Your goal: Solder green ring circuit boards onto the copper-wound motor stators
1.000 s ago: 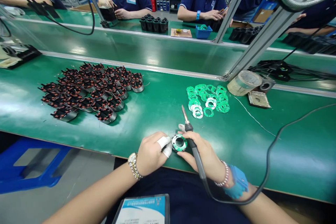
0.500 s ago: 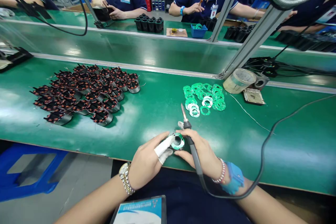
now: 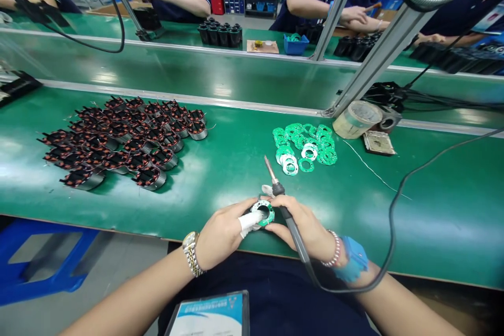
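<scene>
My left hand [image 3: 226, 231], with white covers on its fingertips, is closed on a motor stator topped by a green ring-shaped circuit board [image 3: 269, 213]; one covered finger lies at the ring's hole. My right hand [image 3: 305, 226] grips a soldering iron [image 3: 293, 231] whose bare tip points up and away from the ring. Fingers of that hand also touch the stator's right side. Farther off lies a group of green and white ring boards [image 3: 306, 166]. To the left stand many wound stators [image 3: 151, 177] with copper coils.
A round tub [image 3: 356, 119] and a small square tray [image 3: 378, 143] stand at the back right. The iron's cable [image 3: 394, 215] loops across the right side. A metal post [image 3: 397, 37] rises behind. Co-workers sit across the bench. A blue stool [image 3: 47, 257] stands lower left.
The stator with its ring board has turned in my fingers, and the covered left finger now sits in the hole. The iron remains in my right hand. Co-workers across have moved their arms.
</scene>
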A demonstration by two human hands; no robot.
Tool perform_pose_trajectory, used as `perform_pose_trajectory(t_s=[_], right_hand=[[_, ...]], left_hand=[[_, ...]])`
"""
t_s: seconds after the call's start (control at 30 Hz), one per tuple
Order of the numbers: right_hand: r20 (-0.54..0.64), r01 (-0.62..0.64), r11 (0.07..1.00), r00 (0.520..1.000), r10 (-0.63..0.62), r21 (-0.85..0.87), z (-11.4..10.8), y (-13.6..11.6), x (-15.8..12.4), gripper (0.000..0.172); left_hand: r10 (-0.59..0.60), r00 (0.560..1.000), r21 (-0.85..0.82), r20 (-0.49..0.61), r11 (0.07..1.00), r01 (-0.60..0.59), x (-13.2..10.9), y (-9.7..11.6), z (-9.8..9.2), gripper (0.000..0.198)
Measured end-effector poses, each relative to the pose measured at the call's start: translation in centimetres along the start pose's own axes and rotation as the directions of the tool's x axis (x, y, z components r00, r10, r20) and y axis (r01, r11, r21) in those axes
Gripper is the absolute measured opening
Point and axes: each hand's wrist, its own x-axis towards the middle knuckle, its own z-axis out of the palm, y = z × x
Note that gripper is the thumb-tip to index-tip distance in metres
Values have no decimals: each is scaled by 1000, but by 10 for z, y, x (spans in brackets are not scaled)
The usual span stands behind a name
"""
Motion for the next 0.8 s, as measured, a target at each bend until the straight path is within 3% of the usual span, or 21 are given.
perform_pose_trajectory(t_s=[0.13, 0.27, 0.33, 0.4, 0.53, 0.8], right_hand=[[-41, -54, 999, 998, 54, -5, -3, 0, 1, 39], [-54, -118, 993, 992, 118, -15, -10, -3, 0, 43], [-31, -102, 994, 994, 101, -29, -13, -5, -1, 45], [-13, -80, 996, 997, 80, -48, -15, -6, -1, 44], [11, -80, 996, 997, 80, -47, -14, -4, 0, 43], [4, -78, 997, 997, 78, -4, -13, -2, 0, 43]], left_hand=[[-84, 995, -18, -61, 996, 83, -7, 5, 8, 35], [-314, 943, -212, -112, 935, 286, -13, 11, 15, 46], [-355, 929, -233, -108, 917, 324, -13, 10, 14, 43], [-283, 951, -134, -126, 955, 266, -10, 4, 11, 33], [15, 993, 127, -120, 992, 1, -1, -13, 0, 24], [271, 959, 202, 81, 938, -282, 13, -30, -21, 25]])
